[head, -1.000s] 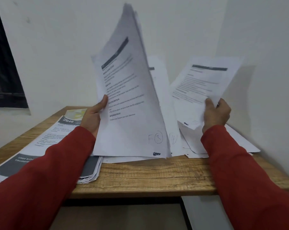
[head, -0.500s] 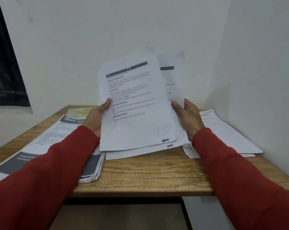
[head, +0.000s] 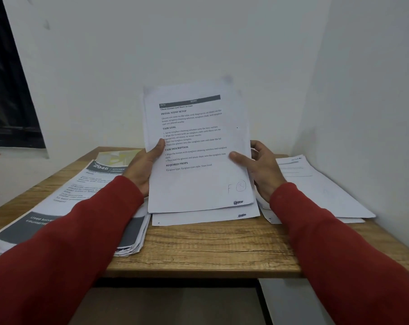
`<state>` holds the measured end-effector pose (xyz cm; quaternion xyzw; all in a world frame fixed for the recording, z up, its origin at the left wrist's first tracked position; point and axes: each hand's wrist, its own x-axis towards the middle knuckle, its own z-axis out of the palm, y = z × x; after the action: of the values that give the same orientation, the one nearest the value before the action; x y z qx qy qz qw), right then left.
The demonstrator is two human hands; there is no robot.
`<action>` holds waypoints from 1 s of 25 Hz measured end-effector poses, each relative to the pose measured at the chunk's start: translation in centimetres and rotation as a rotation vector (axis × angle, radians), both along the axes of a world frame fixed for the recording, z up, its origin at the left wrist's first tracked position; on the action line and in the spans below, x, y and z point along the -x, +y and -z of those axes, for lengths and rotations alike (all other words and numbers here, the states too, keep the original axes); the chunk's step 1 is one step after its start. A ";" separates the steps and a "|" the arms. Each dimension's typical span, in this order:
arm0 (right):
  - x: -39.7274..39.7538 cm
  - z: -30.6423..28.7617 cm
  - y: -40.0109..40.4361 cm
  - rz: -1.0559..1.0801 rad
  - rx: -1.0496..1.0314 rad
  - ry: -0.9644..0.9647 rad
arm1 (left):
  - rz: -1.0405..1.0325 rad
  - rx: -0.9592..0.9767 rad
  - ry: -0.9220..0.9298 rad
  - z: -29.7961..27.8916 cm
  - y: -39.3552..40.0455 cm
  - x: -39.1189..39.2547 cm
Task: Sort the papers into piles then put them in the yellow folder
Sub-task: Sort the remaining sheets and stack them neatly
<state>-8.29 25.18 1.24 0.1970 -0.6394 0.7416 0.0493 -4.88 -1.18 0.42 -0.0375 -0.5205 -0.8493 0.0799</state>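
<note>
**Inspector:** Setting?

**Clerk:** A wooden table (head: 213, 245) pushed into a corner of white walls (head: 152, 55), with a dark window (head: 8, 90) at the far left.

**Inspector:** The papers in hand, how do they lie?

**Clerk:** The held sheets (head: 196, 146) stand nearly upright above the table's middle, printed side toward the camera. Their long axis runs bottom to top, heading bar uppermost, the top leaning slightly right. The lower edge hangs just over a loose sheet (head: 206, 216) lying flat on the table.

**Inspector:** The hands?

**Clerk:** The left hand (head: 143, 170) grips the left edge, thumb laid over the front of the page, palm behind. The right hand (head: 261, 167) grips the right edge, thumb across the front, fingers curled behind. Both are clamped on the held sheets, one to each side. Red sleeves (head: 339, 254) reach in from the bottom corners.

**Inspector:** Other piles?

**Clerk:** A thick stack (head: 65, 207) with grey banner printing lies at the left, its long axis running away from the camera toward the wall. A thinner pile (head: 316, 191) lies at the right, against the side wall.
</note>
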 end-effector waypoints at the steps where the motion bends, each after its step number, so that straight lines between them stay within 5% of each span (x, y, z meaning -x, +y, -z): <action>1: 0.1 0.1 0.1 0.028 0.000 0.001 | -0.007 0.007 0.009 0.0 0.2 -0.1; 12: 1.6 0.5 0.7 0.208 0.027 0.063 | -0.085 0.117 0.091 0.1 0.8 -0.3; 20: 2.4 -0.8 4.3 0.870 0.336 -0.004 | 0.117 -0.134 -0.004 0.1 -0.3 -0.3; 25: 2.7 -0.6 3.8 0.877 0.044 0.151 | 0.106 -0.180 0.003 -0.2 -0.2 -0.8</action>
<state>-11.02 28.98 1.89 -0.0403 -0.6412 0.6475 0.4099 -4.13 -1.34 0.58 -0.0588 -0.4395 -0.8955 0.0386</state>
